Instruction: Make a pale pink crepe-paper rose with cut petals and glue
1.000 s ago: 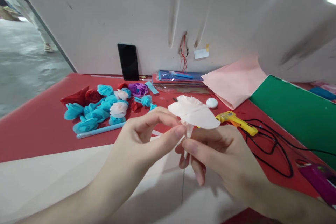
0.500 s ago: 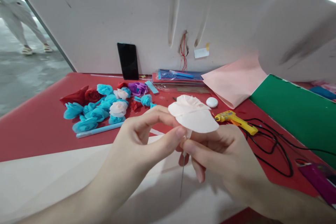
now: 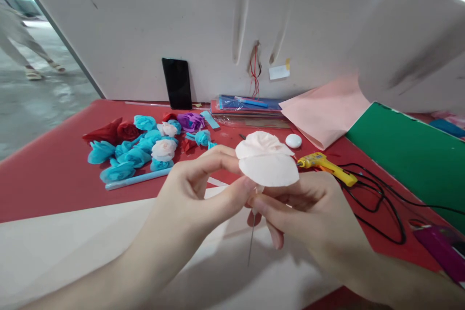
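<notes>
A pale pink paper flower (image 3: 268, 167) on a thin wire stem (image 3: 251, 244) is held upright over white paper sheets (image 3: 83, 247). My left hand (image 3: 203, 198) is closed in a pinch at the flower's base, thumb and forefinger just under the petals. Slightly lower, my right hand (image 3: 301, 213) pinches the top of the stem between thumb and fingers. One broad petal droops toward me, and the base is partly hidden behind my fingertips.
Blue paper flowers (image 3: 134, 157) lie at the left among red, white and purple ones. To the right are a yellow glue gun (image 3: 329, 167) with black cord, folded pink paper (image 3: 327, 111) and a green board (image 3: 410, 155). A phone (image 3: 177, 84) leans on the wall; a person (image 3: 22, 38) walks beyond.
The flower has turned and tilted a little in my fingers, so its broad petal faces me more. Both hands stay almost in place. The person at the far left has shifted left.
</notes>
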Motion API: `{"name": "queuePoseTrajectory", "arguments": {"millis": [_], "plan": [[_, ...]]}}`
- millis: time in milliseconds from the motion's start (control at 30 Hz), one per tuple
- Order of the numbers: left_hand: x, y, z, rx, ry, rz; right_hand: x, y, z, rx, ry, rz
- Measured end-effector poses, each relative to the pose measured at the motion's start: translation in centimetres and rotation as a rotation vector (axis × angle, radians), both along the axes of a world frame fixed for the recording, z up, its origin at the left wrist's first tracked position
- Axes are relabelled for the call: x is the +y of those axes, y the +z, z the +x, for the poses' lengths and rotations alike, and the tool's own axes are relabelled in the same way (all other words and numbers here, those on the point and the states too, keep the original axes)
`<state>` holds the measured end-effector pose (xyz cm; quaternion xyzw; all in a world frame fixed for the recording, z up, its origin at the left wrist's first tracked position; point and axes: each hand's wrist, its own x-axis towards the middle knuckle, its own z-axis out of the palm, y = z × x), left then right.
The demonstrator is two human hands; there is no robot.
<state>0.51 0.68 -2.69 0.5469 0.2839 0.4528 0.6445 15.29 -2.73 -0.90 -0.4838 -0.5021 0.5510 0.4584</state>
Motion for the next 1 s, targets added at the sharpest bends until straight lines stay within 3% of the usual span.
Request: {"name": "queuePoseTrajectory", "arguments": {"millis": [533,833,1000], "plan": [[-0.28,0.05,-0.23,-0.041,-0.035,-0.033,-0.26,-0.12,0.27,0.046,0.058,-0.010],[-0.09,-0.18,-0.26,0.084,0.020,0.016,-0.15,-0.27,0.15,0.064,0.019,-0.027],[-0.11,-0.32,-0.22,0.049,0.009,0.023,0.10,-0.12,0.05,0.079,0.010,-0.014]]}}
